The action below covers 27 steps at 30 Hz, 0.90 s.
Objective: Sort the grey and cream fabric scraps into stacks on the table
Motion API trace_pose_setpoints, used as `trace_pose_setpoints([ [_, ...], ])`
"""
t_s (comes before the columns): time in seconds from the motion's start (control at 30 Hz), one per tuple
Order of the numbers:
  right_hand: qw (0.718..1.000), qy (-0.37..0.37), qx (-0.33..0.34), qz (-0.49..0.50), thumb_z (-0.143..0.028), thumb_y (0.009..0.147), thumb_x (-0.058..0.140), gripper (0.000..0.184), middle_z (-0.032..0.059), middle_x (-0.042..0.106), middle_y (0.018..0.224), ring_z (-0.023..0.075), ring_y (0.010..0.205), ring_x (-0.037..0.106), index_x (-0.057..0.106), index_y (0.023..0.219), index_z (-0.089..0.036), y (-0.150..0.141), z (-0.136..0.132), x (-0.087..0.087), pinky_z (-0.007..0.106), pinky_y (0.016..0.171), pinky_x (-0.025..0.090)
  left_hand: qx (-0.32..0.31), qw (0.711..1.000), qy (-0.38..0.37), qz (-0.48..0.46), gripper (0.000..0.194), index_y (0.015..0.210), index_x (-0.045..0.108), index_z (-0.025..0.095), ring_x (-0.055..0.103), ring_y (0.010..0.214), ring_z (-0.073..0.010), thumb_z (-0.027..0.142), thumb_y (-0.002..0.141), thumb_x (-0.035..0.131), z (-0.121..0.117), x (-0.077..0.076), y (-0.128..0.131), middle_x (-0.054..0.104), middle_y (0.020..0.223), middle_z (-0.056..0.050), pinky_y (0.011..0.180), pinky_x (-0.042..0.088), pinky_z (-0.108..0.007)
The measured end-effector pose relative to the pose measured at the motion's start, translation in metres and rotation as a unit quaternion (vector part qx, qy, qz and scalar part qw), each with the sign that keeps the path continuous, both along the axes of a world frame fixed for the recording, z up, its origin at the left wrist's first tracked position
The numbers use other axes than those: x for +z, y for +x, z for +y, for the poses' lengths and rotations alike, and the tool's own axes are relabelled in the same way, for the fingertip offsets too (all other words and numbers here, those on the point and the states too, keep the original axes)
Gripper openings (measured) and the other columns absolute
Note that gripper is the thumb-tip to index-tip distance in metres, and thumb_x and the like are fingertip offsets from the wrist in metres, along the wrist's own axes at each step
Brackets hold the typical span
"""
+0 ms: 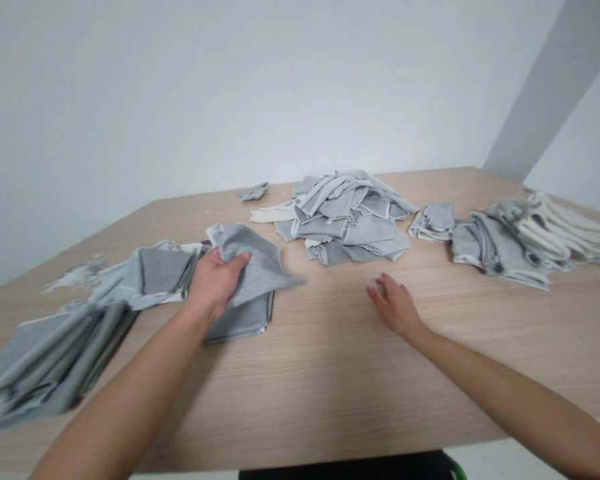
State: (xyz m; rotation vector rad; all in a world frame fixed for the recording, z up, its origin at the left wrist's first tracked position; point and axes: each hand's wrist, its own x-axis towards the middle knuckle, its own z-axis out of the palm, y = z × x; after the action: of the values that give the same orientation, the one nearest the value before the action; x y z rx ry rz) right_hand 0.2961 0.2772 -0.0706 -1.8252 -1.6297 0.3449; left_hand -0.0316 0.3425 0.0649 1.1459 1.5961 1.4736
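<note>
My left hand grips a loose piece of grey fabric, thumb on top, its corner trailing to the right and blurred. Beneath that piece lies a flat stack of grey fabric, partly covered by it. My right hand hovers at or rests on the tabletop with fingers slightly apart and nothing in them; contact with the wood cannot be made out. Behind both hands rises a big jumbled heap of grey fabric pieces, nearest to my right hand.
Folded grey fabric lies at the left front, with more cloth pieces behind it and whitish scraps. On the right are a small folded stack and a larger cream-and-grey pile. A small piece sits near the wall.
</note>
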Motion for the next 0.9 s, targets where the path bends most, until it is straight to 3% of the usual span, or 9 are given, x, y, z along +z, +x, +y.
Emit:
trace_pose_setpoints([
  [0.13,1.0,0.0,0.0,-0.01,-0.054,0.093,0.035,0.05,0.0158,0.054,0.135,0.027,0.133,0.042,0.052,0.122,-0.016,0.0,0.0,0.0,0.053,0.112,0.022,0.055,0.998,-0.007,-0.036,0.025,0.108,0.06,0.019,0.069,0.086,-0.0137,0.015,0.083,0.058,-0.01,-0.019,-0.038,0.07,0.102,-0.002,0.072,0.058,-0.026],
  [0.2,1.0,-0.004,0.003,-0.015,-0.053,0.093,0.036,0.049,0.0155,0.055,0.135,0.0271,0.134,0.041,0.052,0.123,-0.016,-0.001,0.0,0.0,0.054,0.112,0.022,0.077,0.994,-0.069,-0.046,0.028,0.108,0.059,0.018,0.069,0.077,-0.0147,0.011,0.08,0.06,-0.024,-0.035,-0.052,0.07,0.1,-0.003,0.063,0.059,-0.028],
  [0.33,1.0,-0.012,0.002,-0.012,-0.051,0.093,0.038,0.049,0.0136,0.057,0.133,0.0273,0.131,0.045,0.049,0.126,-0.017,0.0,0.0,0.001,0.054,0.112,0.021,0.05,0.978,-0.193,-0.056,0.019,0.097,0.061,0.013,0.069,0.061,-0.0177,0.007,0.079,0.061,-0.058,-0.057,-0.067,0.071,0.086,-0.007,0.049,0.058,-0.03],
  [0.5,1.0,-0.013,-0.004,-0.021,-0.052,0.093,0.039,0.05,0.0166,0.053,0.137,0.027,0.132,0.044,0.051,0.124,-0.015,0.0,0.001,0.001,0.053,0.112,0.022,-0.018,0.955,-0.288,-0.068,0.011,0.09,0.06,0.01,0.072,0.066,-0.0255,0.015,0.081,0.063,-0.091,-0.059,-0.067,0.072,0.082,-0.016,0.047,0.057,-0.03],
  [0.6,1.0,-0.013,-0.002,-0.024,-0.051,0.093,0.039,0.049,0.0173,0.051,0.138,0.0271,0.133,0.043,0.052,0.122,-0.014,0.0,0.001,0.001,0.052,0.112,0.022,-0.038,0.955,-0.289,-0.062,0.007,0.089,0.058,0.011,0.072,0.067,-0.0239,0.016,0.084,0.06,-0.101,-0.06,-0.06,0.073,0.083,-0.016,0.049,0.057,-0.028],
  [0.77,1.0,-0.011,-0.005,-0.008,-0.05,0.092,0.041,0.049,0.015,0.056,0.134,0.0279,0.131,0.045,0.05,0.124,-0.014,0.0,0.001,0.0,0.053,0.112,0.022,-0.061,0.955,-0.275,-0.092,0.009,0.091,0.057,0.012,0.073,0.066,-0.0234,0.017,0.083,0.06,-0.096,-0.067,-0.052,0.073,0.084,-0.015,0.052,0.059,-0.03],
  [0.9,1.0,-0.005,-0.002,-0.004,-0.049,0.092,0.042,0.049,0.0149,0.056,0.133,0.0275,0.132,0.044,0.048,0.126,-0.015,0.0,0.001,-0.001,0.052,0.112,0.023,-0.03,0.953,-0.281,-0.111,0.022,0.09,0.057,0.01,0.072,0.062,-0.0265,0.032,0.087,0.059,-0.089,-0.071,-0.053,0.072,0.077,-0.018,0.045,0.057,-0.031],
])
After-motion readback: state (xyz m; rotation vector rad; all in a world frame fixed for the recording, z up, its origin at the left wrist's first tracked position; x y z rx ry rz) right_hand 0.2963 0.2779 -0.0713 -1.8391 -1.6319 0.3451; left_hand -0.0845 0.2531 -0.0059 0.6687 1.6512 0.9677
